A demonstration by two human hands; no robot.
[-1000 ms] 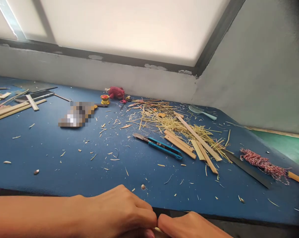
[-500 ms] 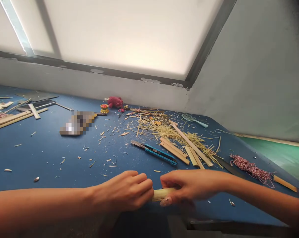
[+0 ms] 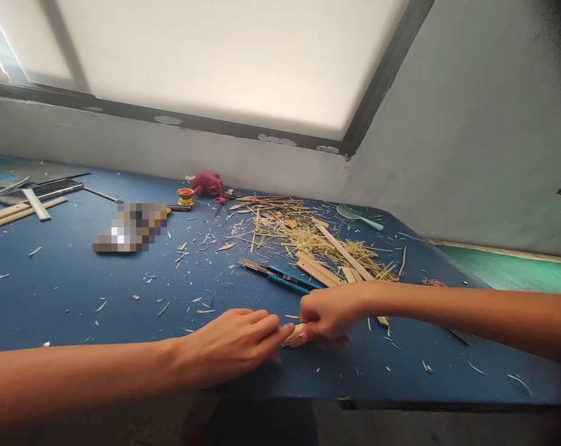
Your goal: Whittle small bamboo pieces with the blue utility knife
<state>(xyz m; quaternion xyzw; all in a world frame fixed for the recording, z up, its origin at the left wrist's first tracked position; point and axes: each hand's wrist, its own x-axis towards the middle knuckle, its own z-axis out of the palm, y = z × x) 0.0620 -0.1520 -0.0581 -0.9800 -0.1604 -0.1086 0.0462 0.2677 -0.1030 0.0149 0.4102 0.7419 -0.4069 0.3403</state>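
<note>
Near the table's front edge, a short end of a pale bamboo strip point(image 3: 291, 337) shows between my two hands. My right hand point(image 3: 330, 314) is closed around it, thumb pressed along its side. My left hand point(image 3: 240, 347) is closed from the other side, index finger reaching to the strip; the part inside its fingers is hidden. Just beyond the hands lies a blue utility knife point(image 3: 289, 280) with its blade out to the left. Flat bamboo slats point(image 3: 318, 270) lie beside the knife, partly covered by my right forearm.
Thin bamboo shavings point(image 3: 320, 240) are heaped behind the slats on the blue table point(image 3: 122, 303). A pale green hairbrush point(image 3: 359, 217), a dark red plush toy point(image 3: 206, 183) and a small gold pot point(image 3: 186, 196) stand toward the wall. A blurred-out flat object point(image 3: 134, 229) lies left.
My right hand has moved up and its forearm now covers part of the slats. The left index finger has straightened toward the strip, and less of the strip shows. The view has shifted slightly.
</note>
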